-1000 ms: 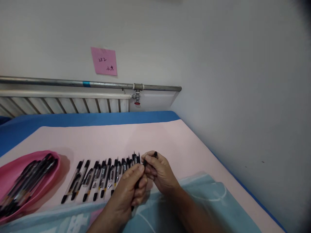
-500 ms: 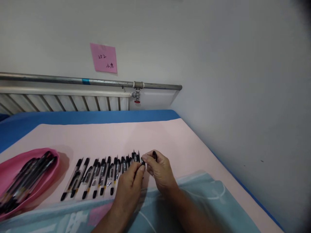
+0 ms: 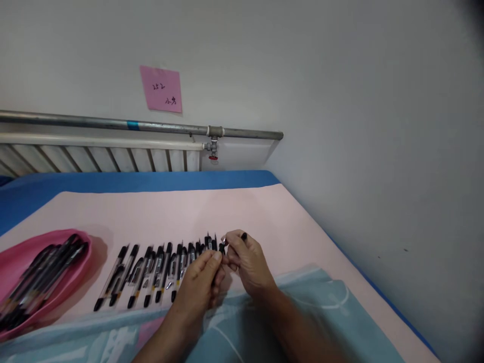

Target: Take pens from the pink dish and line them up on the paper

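Observation:
My left hand (image 3: 202, 276) is closed, thumb and forefinger pinching a pen (image 3: 221, 248) by its black grip, most of which the fingers hide. A small silvery tip shows at the pen's upper end, right by the fingertips of my right hand (image 3: 249, 259). That hand is curled closed, and a black pen part (image 3: 244, 236), perhaps a cap, pokes out above its knuckles. To the left, a row of dismantled black pens (image 3: 159, 275) lies on the pink sheet, with black caps, clear barrels and small metal tips among them.
A pink basin (image 3: 85, 269) at the left holds several black pens (image 3: 49, 272). The pink sheet (image 3: 159, 214) has a blue border, and a light-blue cloth (image 3: 313, 297) lies along the near side. Behind are a radiator (image 3: 102, 159) and a pipe; a wall rises at the right.
My right hand's fingers have lifted slightly away from the left fingertips, and the silvery tip now shows between them. The left thumb has shifted on the grip. The laid-out pens stay put.

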`<move>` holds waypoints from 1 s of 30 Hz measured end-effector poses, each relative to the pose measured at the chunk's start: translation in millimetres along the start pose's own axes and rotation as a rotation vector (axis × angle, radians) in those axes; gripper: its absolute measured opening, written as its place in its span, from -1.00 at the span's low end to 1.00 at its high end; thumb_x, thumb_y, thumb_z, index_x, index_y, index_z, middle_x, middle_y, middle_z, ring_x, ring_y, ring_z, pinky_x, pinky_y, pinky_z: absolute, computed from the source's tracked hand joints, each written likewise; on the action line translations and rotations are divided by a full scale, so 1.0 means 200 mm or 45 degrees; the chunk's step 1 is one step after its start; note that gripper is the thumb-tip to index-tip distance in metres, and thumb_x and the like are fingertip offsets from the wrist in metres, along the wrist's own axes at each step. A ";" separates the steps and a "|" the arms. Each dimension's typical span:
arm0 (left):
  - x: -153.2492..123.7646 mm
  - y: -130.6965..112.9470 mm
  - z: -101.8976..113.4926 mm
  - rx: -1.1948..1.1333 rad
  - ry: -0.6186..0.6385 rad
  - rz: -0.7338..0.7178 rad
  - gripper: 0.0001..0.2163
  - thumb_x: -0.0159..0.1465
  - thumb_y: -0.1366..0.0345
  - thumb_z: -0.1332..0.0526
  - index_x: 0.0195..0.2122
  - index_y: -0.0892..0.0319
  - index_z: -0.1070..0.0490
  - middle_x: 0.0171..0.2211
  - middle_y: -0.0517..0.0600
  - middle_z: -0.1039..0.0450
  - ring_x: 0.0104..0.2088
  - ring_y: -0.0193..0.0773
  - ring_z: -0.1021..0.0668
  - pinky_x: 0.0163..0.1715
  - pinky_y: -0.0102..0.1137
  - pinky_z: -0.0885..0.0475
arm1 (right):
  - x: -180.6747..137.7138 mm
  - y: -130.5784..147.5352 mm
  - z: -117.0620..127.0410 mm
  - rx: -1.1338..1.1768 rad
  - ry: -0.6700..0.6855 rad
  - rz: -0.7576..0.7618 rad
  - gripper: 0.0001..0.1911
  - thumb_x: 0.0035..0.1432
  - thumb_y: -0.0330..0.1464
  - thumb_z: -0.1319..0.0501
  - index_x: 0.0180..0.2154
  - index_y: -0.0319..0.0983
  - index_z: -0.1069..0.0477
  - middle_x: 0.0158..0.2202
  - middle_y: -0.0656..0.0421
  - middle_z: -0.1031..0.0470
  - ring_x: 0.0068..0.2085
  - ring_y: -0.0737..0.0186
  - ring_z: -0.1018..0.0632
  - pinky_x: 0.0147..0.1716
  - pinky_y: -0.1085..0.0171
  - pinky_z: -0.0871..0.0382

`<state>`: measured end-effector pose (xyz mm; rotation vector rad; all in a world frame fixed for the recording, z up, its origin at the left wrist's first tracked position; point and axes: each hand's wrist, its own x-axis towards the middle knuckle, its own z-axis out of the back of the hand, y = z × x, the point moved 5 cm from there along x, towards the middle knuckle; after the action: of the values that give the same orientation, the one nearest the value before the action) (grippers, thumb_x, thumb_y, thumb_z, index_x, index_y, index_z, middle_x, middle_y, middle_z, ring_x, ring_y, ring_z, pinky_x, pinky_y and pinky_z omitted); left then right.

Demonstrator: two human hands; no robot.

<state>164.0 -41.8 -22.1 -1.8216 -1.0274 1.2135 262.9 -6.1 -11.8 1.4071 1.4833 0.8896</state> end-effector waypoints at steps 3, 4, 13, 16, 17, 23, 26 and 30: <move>0.01 0.01 0.02 0.136 -0.030 -0.134 -0.72 0.18 0.03 -0.06 -0.45 0.16 -0.27 -0.66 -0.23 -0.08 -0.73 -0.56 -0.05 -0.75 -0.59 0.07 | -0.01 0.00 0.01 -0.070 -0.073 0.046 -0.73 -0.16 -0.24 -0.33 -0.53 -0.24 -0.29 -0.70 0.38 -0.16 -0.68 0.50 -0.19 -0.68 0.41 -0.06; 0.02 0.01 0.03 0.201 -0.042 -0.197 -0.72 0.19 0.04 -0.07 -0.46 0.16 -0.27 -0.65 -0.22 -0.09 -0.71 -0.55 -0.07 -0.74 -0.59 0.05 | -0.01 0.00 0.01 -0.089 -0.074 0.057 -0.73 -0.17 -0.27 -0.34 -0.54 -0.24 -0.28 -0.69 0.38 -0.18 -0.67 0.50 -0.20 -0.67 0.41 -0.06; 0.03 0.00 0.02 0.193 -0.046 -0.129 -0.73 0.19 0.06 -0.04 -0.46 0.15 -0.25 -0.69 -0.24 -0.07 -0.73 -0.53 -0.06 -0.74 -0.57 0.04 | 0.00 -0.01 -0.01 0.040 0.084 -0.098 -0.78 -0.08 -0.24 -0.26 -0.44 -0.28 -0.38 -0.72 0.40 -0.08 -0.70 0.53 -0.08 -0.70 0.43 0.01; 0.03 -0.01 0.03 0.250 -0.068 -0.219 -0.73 0.19 0.05 -0.06 -0.46 0.16 -0.28 -0.66 -0.21 -0.11 -0.70 -0.53 -0.10 -0.72 -0.58 0.00 | -0.01 -0.01 -0.02 0.007 0.016 -0.070 -0.75 -0.12 -0.23 -0.29 -0.52 -0.26 -0.31 -0.70 0.39 -0.09 -0.69 0.52 -0.12 -0.70 0.43 0.00; 0.03 -0.01 0.04 0.275 -0.069 -0.256 -0.72 0.19 0.06 -0.07 -0.47 0.17 -0.29 -0.65 -0.20 -0.13 -0.68 -0.53 -0.13 -0.71 -0.59 -0.02 | -0.01 -0.01 -0.02 0.001 -0.002 -0.064 -0.73 -0.15 -0.24 -0.31 -0.55 -0.25 -0.27 -0.69 0.39 -0.10 -0.68 0.52 -0.14 -0.70 0.44 0.00; 0.03 0.00 0.02 0.159 -0.015 -0.129 -0.73 0.17 0.06 -0.09 -0.50 0.16 -0.23 -0.67 -0.23 -0.09 -0.74 -0.56 -0.06 -0.76 -0.59 0.07 | -0.01 -0.01 -0.01 0.033 0.094 -0.074 -0.82 -0.11 -0.31 -0.29 -0.51 -0.27 -0.34 -0.71 0.38 -0.10 -0.67 0.52 -0.14 -0.68 0.44 -0.01; 0.00 -0.01 -0.01 0.030 0.021 0.021 -0.76 0.17 0.07 -0.08 -0.46 0.14 -0.24 -0.69 -0.24 -0.07 -0.78 -0.57 -0.02 -0.79 -0.60 0.15 | 0.00 0.00 -0.02 0.086 0.226 -0.084 -0.84 -0.05 -0.30 -0.24 -0.45 -0.29 -0.43 -0.72 0.37 -0.11 -0.67 0.51 -0.15 -0.67 0.43 -0.05; -0.01 -0.03 -0.02 0.039 0.030 -0.048 -0.76 0.17 0.08 -0.09 -0.44 0.16 -0.27 -0.69 -0.24 -0.08 -0.76 -0.58 -0.04 -0.78 -0.61 0.13 | 0.00 0.01 -0.01 0.010 0.127 -0.006 -0.77 -0.05 -0.27 -0.24 -0.33 -0.28 -0.46 -0.48 0.23 -0.38 -0.64 0.52 -0.21 -0.67 0.42 -0.09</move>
<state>165.6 -41.3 -14.2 -1.7811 -1.0209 1.1763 261.3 -6.3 -8.4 1.3815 1.5654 0.9638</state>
